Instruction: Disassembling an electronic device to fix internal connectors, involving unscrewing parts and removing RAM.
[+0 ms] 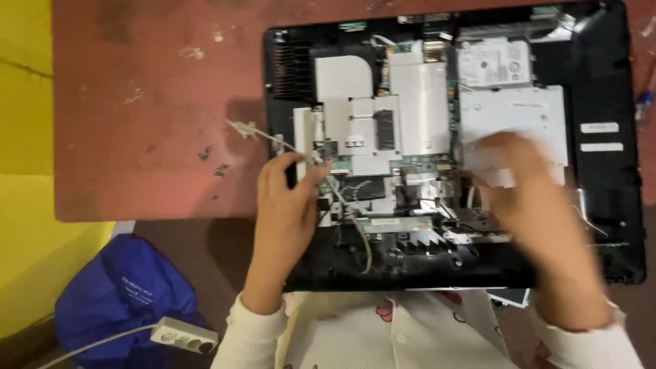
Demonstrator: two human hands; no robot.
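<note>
An opened all-in-one computer [615, 205] lies face down on a reddish-brown table [150, 116], its metal shields, circuit board and silver hard drive [493, 63] exposed. My left hand [283, 212] rests on the left part of the board, fingers pinching a thin grey cable [342, 205] that runs from a connector end [246, 128] on the table down across the board. My right hand [533, 198] is blurred over the lower right metal plate [512, 113], fingers spread; whether it holds anything is unclear.
A blue bag [116, 294] lies on the floor at lower left with a white power strip [183, 335] and its cord on it. A yellow wall or panel [24, 171] borders the left. Small screws or debris [212, 160] dot the table.
</note>
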